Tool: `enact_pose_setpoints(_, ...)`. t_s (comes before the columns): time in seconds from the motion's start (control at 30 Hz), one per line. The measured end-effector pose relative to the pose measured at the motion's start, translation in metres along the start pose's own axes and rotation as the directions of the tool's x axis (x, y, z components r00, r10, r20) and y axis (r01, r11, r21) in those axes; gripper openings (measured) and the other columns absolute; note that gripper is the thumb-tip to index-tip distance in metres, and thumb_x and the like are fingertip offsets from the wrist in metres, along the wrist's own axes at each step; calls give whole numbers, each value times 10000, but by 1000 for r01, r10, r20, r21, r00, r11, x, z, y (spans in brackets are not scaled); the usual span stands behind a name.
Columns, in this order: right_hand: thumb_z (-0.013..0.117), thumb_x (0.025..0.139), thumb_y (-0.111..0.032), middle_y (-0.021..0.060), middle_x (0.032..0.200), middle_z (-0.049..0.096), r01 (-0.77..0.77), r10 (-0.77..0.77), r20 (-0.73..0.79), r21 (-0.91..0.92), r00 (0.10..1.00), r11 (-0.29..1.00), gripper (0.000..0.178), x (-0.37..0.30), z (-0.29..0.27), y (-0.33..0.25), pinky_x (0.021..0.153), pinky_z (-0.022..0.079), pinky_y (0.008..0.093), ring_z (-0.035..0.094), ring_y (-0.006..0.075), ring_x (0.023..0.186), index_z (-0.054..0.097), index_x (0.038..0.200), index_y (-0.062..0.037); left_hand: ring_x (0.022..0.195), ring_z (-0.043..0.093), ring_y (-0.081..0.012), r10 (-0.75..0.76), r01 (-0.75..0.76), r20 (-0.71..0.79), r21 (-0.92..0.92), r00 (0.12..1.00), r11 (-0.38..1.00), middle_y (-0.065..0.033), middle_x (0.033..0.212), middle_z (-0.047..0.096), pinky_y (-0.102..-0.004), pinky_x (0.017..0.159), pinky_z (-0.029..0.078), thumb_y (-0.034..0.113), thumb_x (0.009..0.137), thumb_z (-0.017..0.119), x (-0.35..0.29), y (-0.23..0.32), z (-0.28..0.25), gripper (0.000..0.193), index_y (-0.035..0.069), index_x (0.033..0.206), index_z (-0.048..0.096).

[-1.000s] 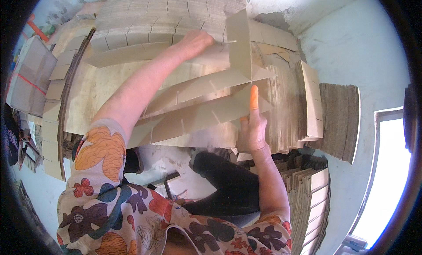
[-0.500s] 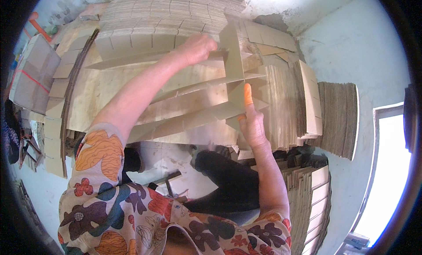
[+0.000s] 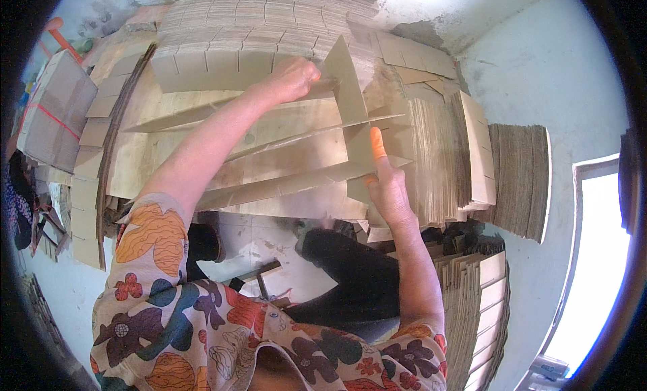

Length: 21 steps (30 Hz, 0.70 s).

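Observation:
Three long cardboard divider strips stand on edge over the wooden table, running left to right: a far strip [image 3: 182,120], a middle strip [image 3: 290,139] and a near strip [image 3: 276,187]. A shorter cardboard cross strip [image 3: 350,87] crosses them near their right ends, its far end leaning left. Closed in a fist, my left hand [image 3: 294,79] grips the far strip close to the cross strip; its fingertips are partly hidden. My right hand [image 3: 389,189], with orange covers on its fingers, pinches the near end of the cross strip beside the near strip.
Behind the strips lies a wide stack of slotted cardboard [image 3: 249,27]. More cardboard stacks stand at the right [image 3: 435,162], against the wall [image 3: 519,168] and below the table's right side [image 3: 472,310]. A box with red strapping [image 3: 57,114] sits at the left, beside slotted pieces [image 3: 94,141].
My left hand has shifted slightly left and down. The far end of the cross strip has tipped left. My right hand has stayed nearly in place.

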State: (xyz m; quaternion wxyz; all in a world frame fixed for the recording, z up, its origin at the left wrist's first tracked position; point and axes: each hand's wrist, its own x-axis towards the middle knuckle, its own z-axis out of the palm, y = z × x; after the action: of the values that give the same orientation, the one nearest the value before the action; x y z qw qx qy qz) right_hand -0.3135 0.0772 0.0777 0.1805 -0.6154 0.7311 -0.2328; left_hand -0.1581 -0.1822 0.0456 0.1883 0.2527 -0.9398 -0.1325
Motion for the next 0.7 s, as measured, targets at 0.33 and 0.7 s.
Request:
enact_pose_setpoints(0.33,563,671,143,265,951,598,167,-166,12,-51,986,985,855,1,15,1,787,471,398,594,394,893,278,1432,-123,696,594,-403,-46,47,-13,37,999,998,-220,674,576,-494,583,464,-30,628,592,-22,-7,24,54,7,662,570)
enact_pose_setpoints(0.7,576,698,111,279,947,587,110,-117,77,80,990,991,802,-2,37,-4,756,467,408,588,412,894,284,1419,-84,682,572,-416,-14,13,4,60,1000,998,-211,662,561,-485,572,439,-7,626,627,-36,-4,26,101,2,640,528)
